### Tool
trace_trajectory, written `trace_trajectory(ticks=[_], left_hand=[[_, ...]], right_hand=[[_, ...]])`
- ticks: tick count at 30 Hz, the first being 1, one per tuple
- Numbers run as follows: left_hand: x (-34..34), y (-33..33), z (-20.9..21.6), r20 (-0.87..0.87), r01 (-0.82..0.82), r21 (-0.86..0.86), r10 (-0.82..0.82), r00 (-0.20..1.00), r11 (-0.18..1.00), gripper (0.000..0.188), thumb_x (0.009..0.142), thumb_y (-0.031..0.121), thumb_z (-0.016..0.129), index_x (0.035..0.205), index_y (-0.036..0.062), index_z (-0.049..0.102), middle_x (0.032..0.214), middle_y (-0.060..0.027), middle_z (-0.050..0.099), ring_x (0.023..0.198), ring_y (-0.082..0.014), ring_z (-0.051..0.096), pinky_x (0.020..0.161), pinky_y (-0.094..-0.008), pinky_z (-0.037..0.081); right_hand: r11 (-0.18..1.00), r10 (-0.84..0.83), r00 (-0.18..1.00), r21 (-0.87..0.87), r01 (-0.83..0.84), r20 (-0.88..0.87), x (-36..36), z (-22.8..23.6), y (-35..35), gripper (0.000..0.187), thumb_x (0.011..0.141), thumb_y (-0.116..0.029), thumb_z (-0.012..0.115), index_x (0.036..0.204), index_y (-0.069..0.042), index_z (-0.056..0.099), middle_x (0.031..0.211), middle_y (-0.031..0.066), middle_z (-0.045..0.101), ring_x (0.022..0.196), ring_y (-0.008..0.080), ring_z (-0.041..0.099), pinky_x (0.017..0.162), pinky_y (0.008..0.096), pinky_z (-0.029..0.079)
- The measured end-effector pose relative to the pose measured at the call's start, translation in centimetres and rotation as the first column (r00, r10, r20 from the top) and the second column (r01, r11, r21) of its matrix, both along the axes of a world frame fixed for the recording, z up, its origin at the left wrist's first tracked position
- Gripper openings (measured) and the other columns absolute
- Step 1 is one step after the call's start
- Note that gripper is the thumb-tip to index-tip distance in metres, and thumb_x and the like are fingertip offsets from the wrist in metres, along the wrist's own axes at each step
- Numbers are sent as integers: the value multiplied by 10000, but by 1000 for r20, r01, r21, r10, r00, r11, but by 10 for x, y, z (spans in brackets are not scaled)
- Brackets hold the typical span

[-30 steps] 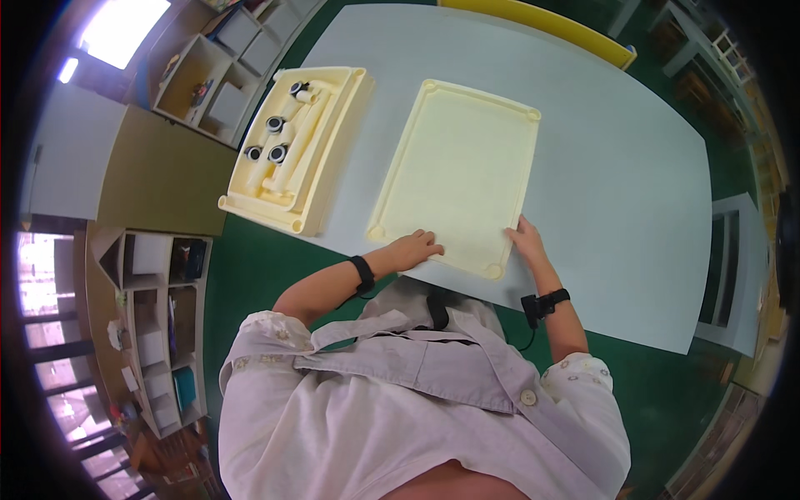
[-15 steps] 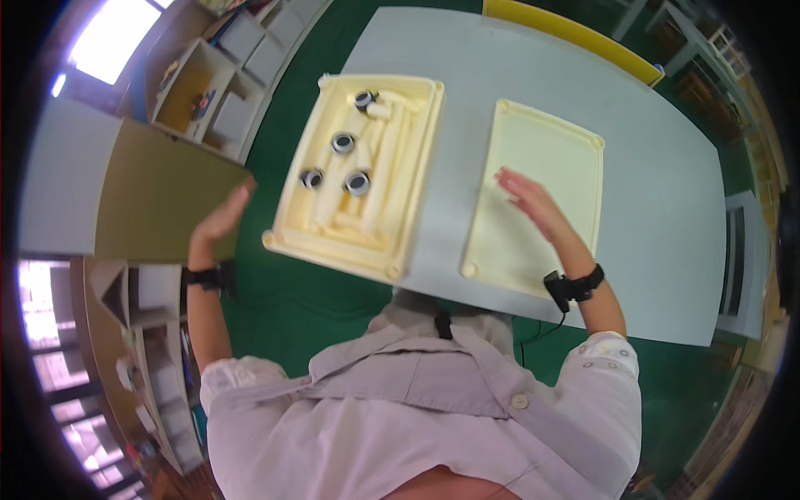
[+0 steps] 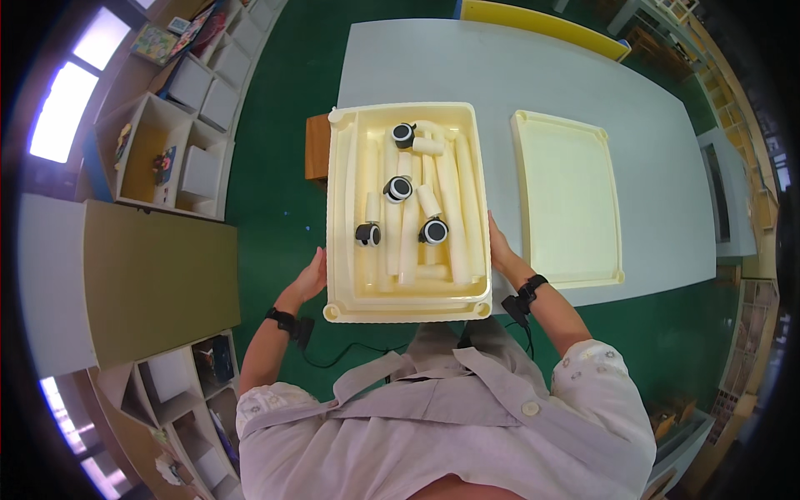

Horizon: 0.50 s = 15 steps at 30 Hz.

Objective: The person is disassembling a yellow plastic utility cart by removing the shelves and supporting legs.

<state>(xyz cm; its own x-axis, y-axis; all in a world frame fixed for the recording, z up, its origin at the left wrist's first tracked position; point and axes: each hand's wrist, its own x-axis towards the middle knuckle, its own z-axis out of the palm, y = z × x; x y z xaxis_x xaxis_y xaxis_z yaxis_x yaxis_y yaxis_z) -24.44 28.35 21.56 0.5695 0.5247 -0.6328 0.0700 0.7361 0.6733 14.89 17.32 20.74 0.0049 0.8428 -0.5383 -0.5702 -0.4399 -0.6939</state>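
A cream plastic tray point(image 3: 337, 208) with raised corners sits in front of me, partly over the table's left end. Cream tubes point(image 3: 450, 196) lie lengthwise in it, with shorter pieces among them. Several black-and-grey caster wheels point(image 3: 398, 189) rest on top of the tubes. At the tray's lower left side is my left hand point(image 3: 313, 277), closed against its wall, fingertips partly hidden. My right hand point(image 3: 502, 248) grips the opposite side, its fingers running up along the wall. To the right, a second, shallower cream tray point(image 3: 575, 200) lies on the table with nothing in it.
The light grey table point(image 3: 433, 67) extends away and to the right, a yellow panel point(image 3: 542, 29) at its far edge. A brown wooden seat point(image 3: 317, 146) shows left of the tray. Shelves point(image 3: 150, 158) and an olive-sided cabinet point(image 3: 162, 279) line the left. A black cable point(image 3: 350, 354) hangs near my waist.
Both hands have come from apart onto the filled tray's sides. That tray now appears straighter and farther right in view, and my head view has shifted.
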Motion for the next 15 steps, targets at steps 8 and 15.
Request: trace_trajectory(ticks=[8,15], left_hand=[[16,-6,-4,-9,-29,43,29,1000,999,508,938,342,325,1349,58,230,1269,-79,440,1116,-210,476,953,-339,382],[14,7,6,97,11,197,-31,995,980,580,842,54,467,1356,59,199,1280,-138,407,1142,-243,447,924,-351,404]], right_hand=[[991,-104,995,82,104,-3,-15,14,1,630,900,-537,231,1308,-76,363,1255,104,468,1060,186,527,915,311,426],[976,-202,979,81,202,1,-26,20,-14,627,905,-528,237,1320,-70,346,1267,87,459,1077,172,510,928,296,409]])
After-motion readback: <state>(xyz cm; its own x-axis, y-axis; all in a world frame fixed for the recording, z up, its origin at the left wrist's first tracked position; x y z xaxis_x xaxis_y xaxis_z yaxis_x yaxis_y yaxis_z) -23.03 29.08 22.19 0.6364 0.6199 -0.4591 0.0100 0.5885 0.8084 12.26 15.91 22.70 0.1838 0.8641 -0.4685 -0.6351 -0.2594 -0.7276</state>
